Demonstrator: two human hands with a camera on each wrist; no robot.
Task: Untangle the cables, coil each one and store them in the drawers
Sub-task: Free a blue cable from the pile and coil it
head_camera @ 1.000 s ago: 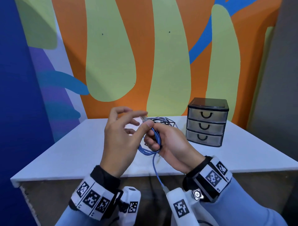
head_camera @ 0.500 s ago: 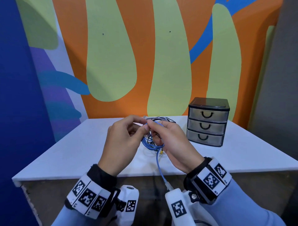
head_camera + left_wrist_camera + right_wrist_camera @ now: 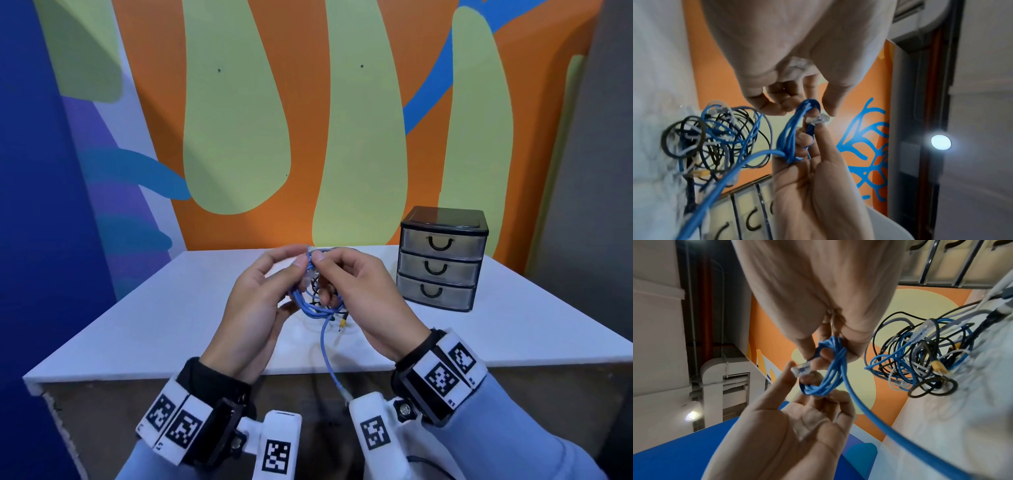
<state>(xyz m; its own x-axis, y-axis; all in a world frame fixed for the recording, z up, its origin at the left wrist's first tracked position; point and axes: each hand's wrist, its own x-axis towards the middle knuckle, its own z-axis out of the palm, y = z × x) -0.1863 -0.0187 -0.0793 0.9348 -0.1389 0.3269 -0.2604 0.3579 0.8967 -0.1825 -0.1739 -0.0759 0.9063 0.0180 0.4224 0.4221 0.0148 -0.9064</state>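
Note:
A blue network cable [image 3: 310, 303], wound into a small coil, is held in the air above the white table [image 3: 137, 335]. My left hand [image 3: 301, 263] pinches the coil's top from the left and my right hand [image 3: 320, 257] grips it from the right. The cable's clear plug [image 3: 801, 369] lies against the fingertips at the coil [image 3: 824, 378]. A loose blue tail [image 3: 325, 353] hangs down past the table's front edge. The tangle of blue, black and white cables [image 3: 715, 138] lies on the table behind the hands, mostly hidden in the head view. The tangle [image 3: 920, 361] also shows in the right wrist view.
A small grey chest of three drawers [image 3: 442, 260], all closed, stands at the table's back right. A yellow plug [image 3: 342, 323] from the tangle shows below the coil. The painted wall rises directly behind the table.
My left hand, earlier holding the plug end up with its fingers spread, has closed in on the coil. Both hands now meet at the coil's top, slightly farther over the table.

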